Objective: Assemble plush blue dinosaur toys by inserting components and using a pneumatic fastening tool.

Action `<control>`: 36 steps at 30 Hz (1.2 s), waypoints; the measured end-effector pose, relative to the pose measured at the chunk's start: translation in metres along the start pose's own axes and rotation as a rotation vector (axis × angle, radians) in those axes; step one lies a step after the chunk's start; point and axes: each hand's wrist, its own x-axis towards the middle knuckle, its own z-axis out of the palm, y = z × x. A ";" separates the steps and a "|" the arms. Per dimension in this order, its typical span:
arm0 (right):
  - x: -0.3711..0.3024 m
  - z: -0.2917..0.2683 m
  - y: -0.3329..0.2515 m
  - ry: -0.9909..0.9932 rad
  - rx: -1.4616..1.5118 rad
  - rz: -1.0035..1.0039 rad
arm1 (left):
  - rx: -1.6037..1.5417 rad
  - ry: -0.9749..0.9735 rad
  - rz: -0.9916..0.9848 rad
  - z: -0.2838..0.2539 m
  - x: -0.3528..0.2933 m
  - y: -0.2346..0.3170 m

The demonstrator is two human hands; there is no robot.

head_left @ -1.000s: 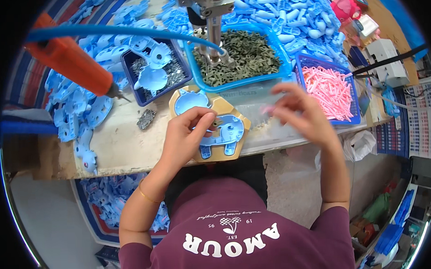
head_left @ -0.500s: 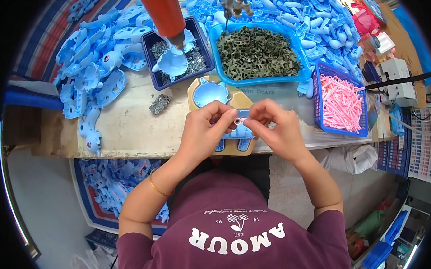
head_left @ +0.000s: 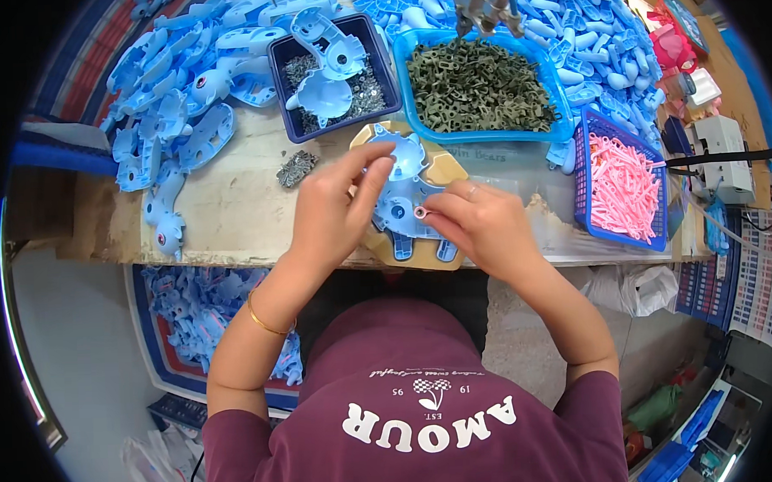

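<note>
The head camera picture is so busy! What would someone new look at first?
Probably the blue parts, heaped on the left and at the top right. Next, the bright pink sticks in a basket at the right, and the dark green bits in a tub near the top middle. In the centre, the right hand pinches a small pink piece over a blue shell, with the left hand close by.

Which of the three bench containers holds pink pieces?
The blue basket with perforated walls, rightmost. Its pink pieces set it apart: the navy tray holds small metal parts with blue pieces on top, the light-blue tub olive parts.
</note>
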 end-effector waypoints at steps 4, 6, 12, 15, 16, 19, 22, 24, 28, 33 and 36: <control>0.011 0.012 -0.005 -0.011 -0.008 -0.025 | 0.154 0.129 0.189 -0.002 -0.002 -0.005; 0.014 0.015 -0.005 -0.033 -0.002 -0.017 | 0.184 0.139 0.210 -0.003 -0.004 -0.006; 0.024 0.017 -0.005 -0.225 0.024 0.129 | 0.237 0.139 0.337 -0.004 -0.010 -0.016; 0.026 0.018 -0.005 -0.209 0.028 0.110 | 0.304 0.096 0.419 -0.007 -0.013 -0.019; 0.027 0.017 -0.006 -0.226 0.005 0.107 | 0.314 0.068 0.479 -0.007 -0.014 -0.021; 0.030 0.017 -0.008 -0.262 -0.017 0.106 | 0.355 0.005 0.561 -0.009 -0.020 -0.025; 0.032 0.014 -0.006 -0.294 -0.018 0.075 | 0.417 -0.032 0.619 -0.009 -0.025 -0.029; 0.034 0.014 -0.004 -0.310 -0.014 0.034 | 0.453 -0.032 0.650 -0.008 -0.027 -0.032; 0.035 0.016 -0.002 -0.320 -0.031 0.026 | 0.519 -0.120 0.670 -0.003 -0.026 -0.029; 0.022 0.012 0.003 -0.272 0.018 0.016 | 0.591 -0.177 0.651 0.002 -0.025 -0.032; 0.002 0.002 0.003 -0.188 -0.028 0.105 | 0.577 -0.166 0.642 0.003 -0.027 -0.034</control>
